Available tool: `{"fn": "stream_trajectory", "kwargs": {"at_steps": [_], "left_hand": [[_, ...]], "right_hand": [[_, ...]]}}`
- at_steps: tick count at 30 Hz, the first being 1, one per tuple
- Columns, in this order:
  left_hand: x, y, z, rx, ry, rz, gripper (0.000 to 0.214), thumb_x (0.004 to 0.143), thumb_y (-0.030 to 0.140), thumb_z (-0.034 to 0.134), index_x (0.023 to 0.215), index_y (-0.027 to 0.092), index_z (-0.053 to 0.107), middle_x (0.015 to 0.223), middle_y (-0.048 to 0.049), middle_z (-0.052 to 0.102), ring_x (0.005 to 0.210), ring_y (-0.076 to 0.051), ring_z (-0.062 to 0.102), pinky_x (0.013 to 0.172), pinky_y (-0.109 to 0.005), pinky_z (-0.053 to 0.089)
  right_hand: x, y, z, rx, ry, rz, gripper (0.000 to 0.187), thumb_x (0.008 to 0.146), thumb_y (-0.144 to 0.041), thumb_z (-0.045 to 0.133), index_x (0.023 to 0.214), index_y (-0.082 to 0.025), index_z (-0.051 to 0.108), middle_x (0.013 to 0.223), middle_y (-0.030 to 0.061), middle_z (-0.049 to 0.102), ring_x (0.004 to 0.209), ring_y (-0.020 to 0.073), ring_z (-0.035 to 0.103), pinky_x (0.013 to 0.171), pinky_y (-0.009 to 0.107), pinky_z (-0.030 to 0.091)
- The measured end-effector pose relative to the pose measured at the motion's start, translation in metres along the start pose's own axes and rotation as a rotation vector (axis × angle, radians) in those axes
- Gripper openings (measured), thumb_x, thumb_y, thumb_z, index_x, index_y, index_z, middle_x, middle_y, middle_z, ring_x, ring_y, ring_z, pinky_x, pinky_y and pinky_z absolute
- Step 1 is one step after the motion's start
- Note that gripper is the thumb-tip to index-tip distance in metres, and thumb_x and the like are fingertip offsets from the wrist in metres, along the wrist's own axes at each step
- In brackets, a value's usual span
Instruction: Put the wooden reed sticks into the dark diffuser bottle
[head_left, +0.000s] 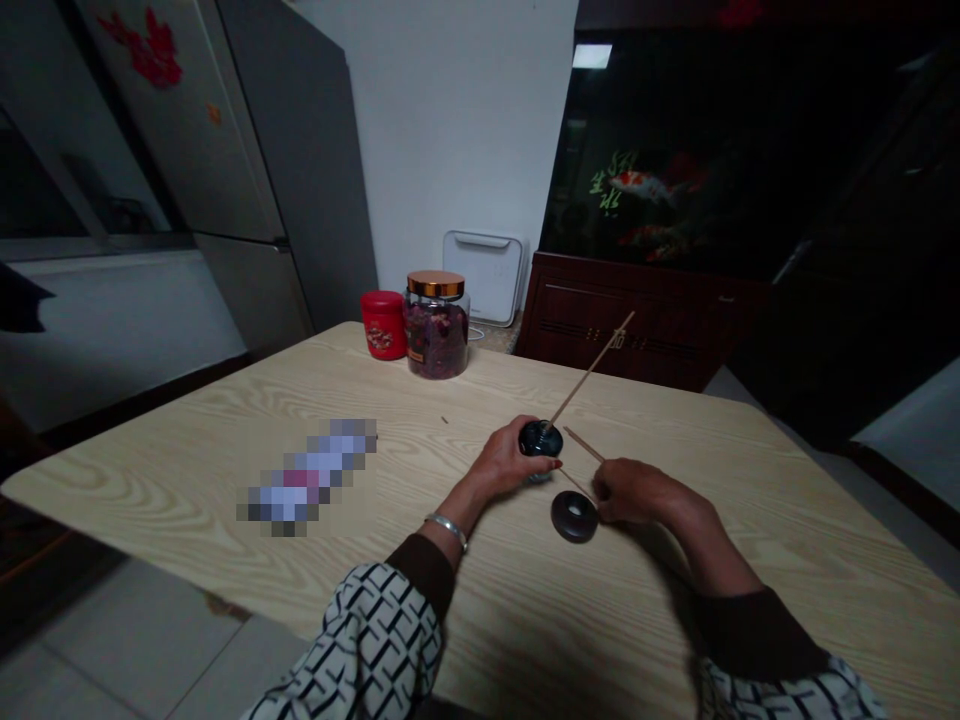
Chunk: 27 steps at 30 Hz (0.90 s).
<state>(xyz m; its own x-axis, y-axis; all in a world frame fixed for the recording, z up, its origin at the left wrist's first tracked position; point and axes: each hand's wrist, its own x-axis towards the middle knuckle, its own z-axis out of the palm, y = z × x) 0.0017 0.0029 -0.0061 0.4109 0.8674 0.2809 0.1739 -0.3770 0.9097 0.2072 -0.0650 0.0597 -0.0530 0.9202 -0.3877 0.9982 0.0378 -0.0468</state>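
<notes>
Near the middle right of the table, my left hand (510, 462) is wrapped round a small dark glass bottle (541, 440), which looks like a reed diffuser. One thin wooden stick (592, 368) stands slanted in its mouth, leaning to the upper right. My right hand (626, 490) is closed on thin reed sticks (585, 444), with one tip close to the bottle's rim. How many it grips cannot be seen. Just below, a dark round ring-like cap (574, 516) with a pale centre lies on the table beside my right fingers.
A blurred-out flat package (311, 475) lies on the wooden table (420, 560) at left. Toward the back stand a red canister (384, 326) and a glass jar (436, 330) with a copper lid. Behind are a white panel-shaped device (484, 275), a fridge and a fish tank.
</notes>
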Motion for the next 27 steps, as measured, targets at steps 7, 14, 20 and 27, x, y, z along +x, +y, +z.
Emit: {"fn": "stream_trajectory", "kwargs": {"at_steps": [7,14,20,27], "left_hand": [[-0.001,0.002,-0.001,-0.005,-0.006,0.012,0.067,0.064,0.041,0.085,0.121,0.017,0.060,0.106,-0.0092,0.069,0.098,-0.024,0.064,0.089,-0.039,0.052],[-0.001,0.003,-0.003,0.007,-0.009,-0.003,0.070,0.062,0.043,0.086,0.122,0.017,0.061,0.108,-0.0118,0.069,0.100,-0.027,0.064,0.092,-0.042,0.052],[-0.001,0.002,-0.002,-0.007,0.003,-0.007,0.071,0.061,0.043,0.087,0.123,0.018,0.061,0.108,-0.0103,0.069,0.100,-0.026,0.064,0.092,-0.041,0.052],[-0.001,0.003,-0.002,0.004,-0.004,-0.002,0.071,0.061,0.044,0.086,0.122,0.018,0.061,0.108,-0.0098,0.069,0.100,-0.026,0.064,0.091,-0.039,0.051]], "right_hand": [[0.002,0.025,-0.003,0.142,0.194,0.011,0.008,0.070,-0.024,0.065,0.074,-0.018,0.068,0.082,0.0079,0.071,0.072,0.0192,0.063,0.060,0.028,0.038],[-0.001,0.053,-0.020,1.055,0.804,-0.113,0.024,0.071,-0.029,0.070,0.091,-0.017,0.065,0.070,0.0016,0.069,0.057,0.0140,0.059,0.050,0.024,0.040],[-0.005,0.011,-0.035,1.558,1.119,-0.246,0.040,0.063,-0.027,0.082,0.099,-0.019,0.070,0.077,-0.0006,0.068,0.063,0.0103,0.061,0.052,0.020,0.043],[-0.001,-0.026,-0.044,1.311,1.240,-0.404,0.024,0.073,-0.024,0.078,0.095,-0.018,0.070,0.077,0.0006,0.068,0.068,0.0123,0.064,0.053,0.021,0.044]]}}
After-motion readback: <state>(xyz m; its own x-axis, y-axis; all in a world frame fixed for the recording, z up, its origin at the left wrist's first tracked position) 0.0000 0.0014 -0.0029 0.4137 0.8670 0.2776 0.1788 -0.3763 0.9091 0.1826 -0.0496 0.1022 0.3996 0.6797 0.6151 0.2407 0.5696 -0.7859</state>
